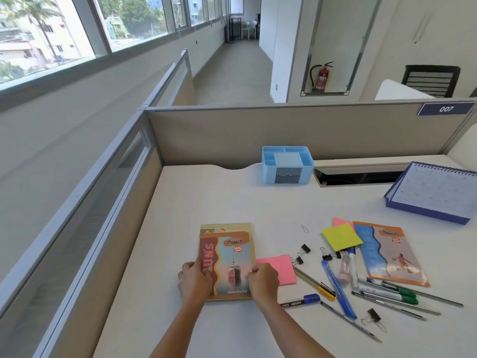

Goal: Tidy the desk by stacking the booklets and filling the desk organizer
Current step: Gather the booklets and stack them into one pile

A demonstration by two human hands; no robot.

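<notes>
While it lies atop a second booklet (227,227), the ship-cover booklet (228,264) is held by the left grip (195,280), curled on its left edge, and the right grip (263,280), pinching its right edge.

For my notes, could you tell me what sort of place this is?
Probably an office cubicle: low partition panels with a 007 plate, a desk organizer on the white desk, and a fire extinguisher.

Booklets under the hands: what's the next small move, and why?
Probably slide the ship-cover booklet away from you until it squares with the lower booklet. The lower one's far edge shows past it, so the stack looks offset. The left hand and right hand grip its side edges. The third booklet, off to the right, can wait.
</notes>
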